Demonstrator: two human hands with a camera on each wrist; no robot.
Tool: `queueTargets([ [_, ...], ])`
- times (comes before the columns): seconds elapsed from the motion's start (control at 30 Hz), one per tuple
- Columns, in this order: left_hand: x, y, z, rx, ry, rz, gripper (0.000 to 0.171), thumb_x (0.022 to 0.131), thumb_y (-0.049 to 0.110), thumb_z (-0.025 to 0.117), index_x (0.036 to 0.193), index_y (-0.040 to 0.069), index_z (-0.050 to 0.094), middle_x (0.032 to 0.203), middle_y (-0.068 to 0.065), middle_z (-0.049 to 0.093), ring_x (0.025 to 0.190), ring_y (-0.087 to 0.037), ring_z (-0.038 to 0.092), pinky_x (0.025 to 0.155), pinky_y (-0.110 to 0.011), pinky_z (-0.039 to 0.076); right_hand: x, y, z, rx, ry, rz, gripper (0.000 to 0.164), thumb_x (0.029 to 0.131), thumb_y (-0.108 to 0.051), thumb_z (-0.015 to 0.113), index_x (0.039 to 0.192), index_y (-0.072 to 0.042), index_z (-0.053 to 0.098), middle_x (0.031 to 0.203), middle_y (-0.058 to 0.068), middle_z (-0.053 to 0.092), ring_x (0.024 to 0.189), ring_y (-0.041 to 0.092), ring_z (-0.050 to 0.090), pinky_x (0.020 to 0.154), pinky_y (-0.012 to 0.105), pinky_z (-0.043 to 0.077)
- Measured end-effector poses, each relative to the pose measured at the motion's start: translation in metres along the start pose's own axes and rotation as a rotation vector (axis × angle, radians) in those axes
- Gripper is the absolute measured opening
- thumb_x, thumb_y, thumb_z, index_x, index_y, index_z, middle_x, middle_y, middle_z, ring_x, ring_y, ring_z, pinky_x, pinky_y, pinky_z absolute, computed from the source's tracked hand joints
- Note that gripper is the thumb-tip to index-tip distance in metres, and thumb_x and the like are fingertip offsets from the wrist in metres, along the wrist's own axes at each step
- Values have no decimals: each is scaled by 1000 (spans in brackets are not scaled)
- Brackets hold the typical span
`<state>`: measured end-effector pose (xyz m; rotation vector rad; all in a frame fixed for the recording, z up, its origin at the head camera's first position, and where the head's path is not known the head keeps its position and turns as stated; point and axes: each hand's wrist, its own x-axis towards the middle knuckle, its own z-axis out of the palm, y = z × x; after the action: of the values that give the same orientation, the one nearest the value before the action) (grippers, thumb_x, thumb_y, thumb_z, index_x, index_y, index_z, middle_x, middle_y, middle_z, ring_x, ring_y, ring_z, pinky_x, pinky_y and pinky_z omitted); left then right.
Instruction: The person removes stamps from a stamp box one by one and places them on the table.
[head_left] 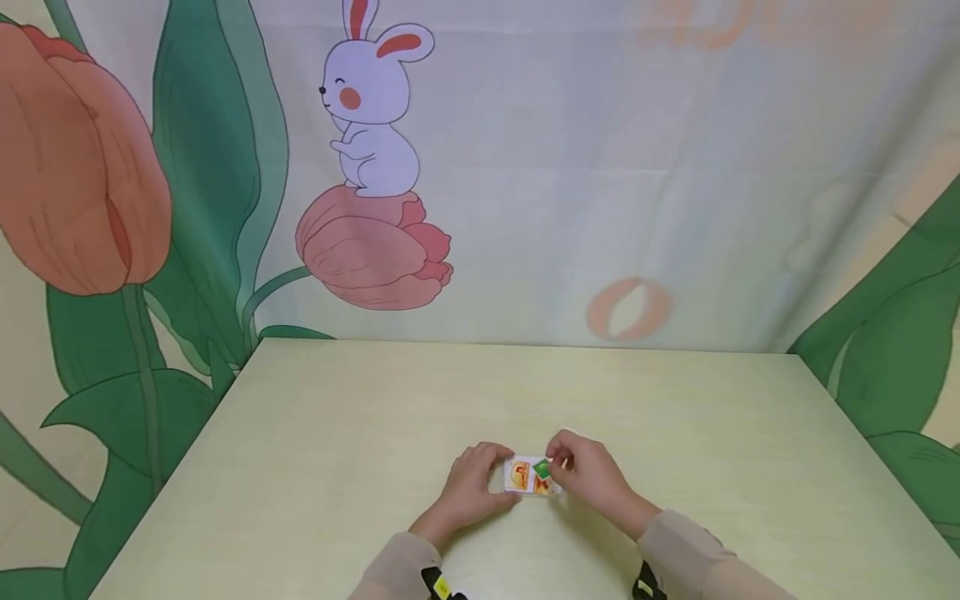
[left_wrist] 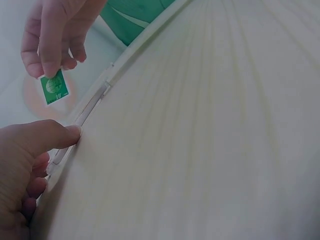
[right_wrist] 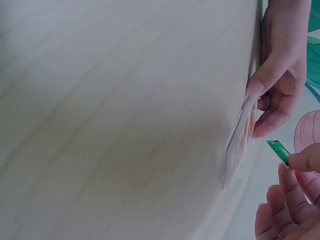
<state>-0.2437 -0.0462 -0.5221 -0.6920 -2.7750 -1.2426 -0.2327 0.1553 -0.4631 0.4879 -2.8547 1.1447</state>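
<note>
A small flat white-edged board [head_left: 519, 477] with orange and yellow pictures lies on the table. My left hand [head_left: 474, 485] holds it at the left end, the thumb at the near edge and fingers at the far edge. My right hand [head_left: 592, 475] pinches a small green picture tile [head_left: 542, 469] between thumb and finger, over the board's right part. In the left wrist view the tile [left_wrist: 54, 90] shows a pale round print and a white border. The right wrist view shows the board [right_wrist: 241, 140] nearly edge-on, with the tile [right_wrist: 278, 150] apart from it.
The pale wood-grain table [head_left: 337, 433] spreads around both hands. Behind it hangs a cloth backdrop [head_left: 540, 150] printed with tulips, green leaves and a white rabbit. Dark wrist straps [head_left: 442, 586] show at the sleeves.
</note>
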Motion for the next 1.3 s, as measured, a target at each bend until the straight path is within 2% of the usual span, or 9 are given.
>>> queueTargets([
  [0.3,0,0,2,-9,1,-5,51,72,23,78,116,8,57,107,-2,58,96,-16,47,88,-39,36,-8,4,-14,-75,8,58,13,80,0,66,83,-10,60,73,-5,61,69,10,49,63,24,42],
  [0.83,-2,5,0,-8,4,-4,53,72,22,77,119,6,56,106,-3,58,94,-17,46,88,-40,36,-24,26,-33,-104,46,142,13,79,1,66,82,-10,60,72,-4,61,67,10,48,62,22,41],
  [1.07,-3,4,-1,0,5,-6,57,71,22,77,121,4,56,103,-3,57,93,-16,46,87,-39,37,-29,36,-37,-88,46,158,11,80,0,66,82,-8,60,72,-4,61,66,9,48,60,21,40],
  [1.3,-3,4,-1,-9,5,4,55,72,22,77,119,4,56,104,-4,57,93,-16,45,87,-39,36,-34,47,-42,-48,50,230,9,80,1,66,83,-6,61,73,0,60,69,12,49,60,21,41],
])
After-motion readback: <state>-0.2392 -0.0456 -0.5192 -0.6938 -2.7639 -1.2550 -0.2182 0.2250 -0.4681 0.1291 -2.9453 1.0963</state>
